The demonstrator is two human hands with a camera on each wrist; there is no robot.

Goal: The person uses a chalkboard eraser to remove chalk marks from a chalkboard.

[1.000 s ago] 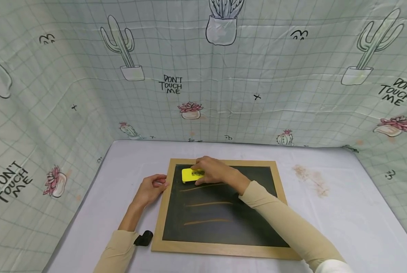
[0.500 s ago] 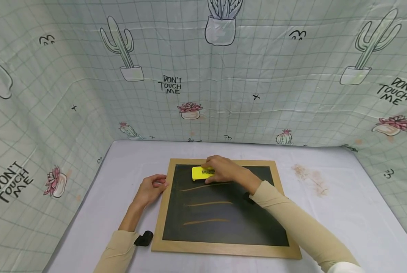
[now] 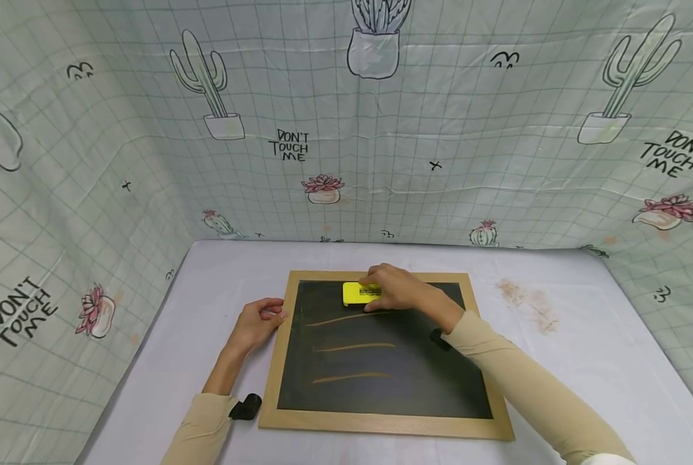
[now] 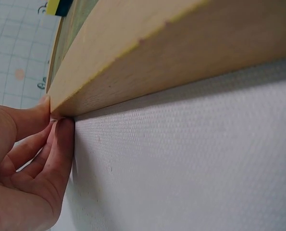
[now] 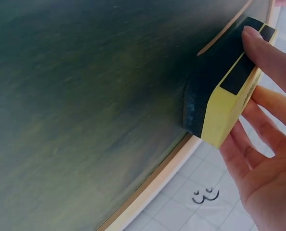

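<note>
Close to us, at the near edge of the table [image 3: 555, 361], lies a chalkboard [image 3: 416, 374] with a wooden frame. It has three chalk lines [image 3: 354, 347] on it, one above the other. At the left edge of the board our left hand [image 3: 257, 321] holds the frame with curled fingers, and the wrist view shows fingertips [image 4: 61, 132] tucked under the wood and a thumb on top. A little black thing [image 3: 245, 407] lies by the near left corner of the board; we cannot tell what it is. Farther away, near the far edge of the board, our right hand [image 3: 401, 292] grips a yellow eraser [image 3: 360, 294], fingers curled round its yellow back. Its dark soft side [image 5: 207, 103] is flat against the board. To rub well, we think we should keep that soft side flat, press evenly, and keep the left hand firm so the board does not slide. Behind the table hangs a cloth [image 3: 346, 129] with cactus pictures.
</note>
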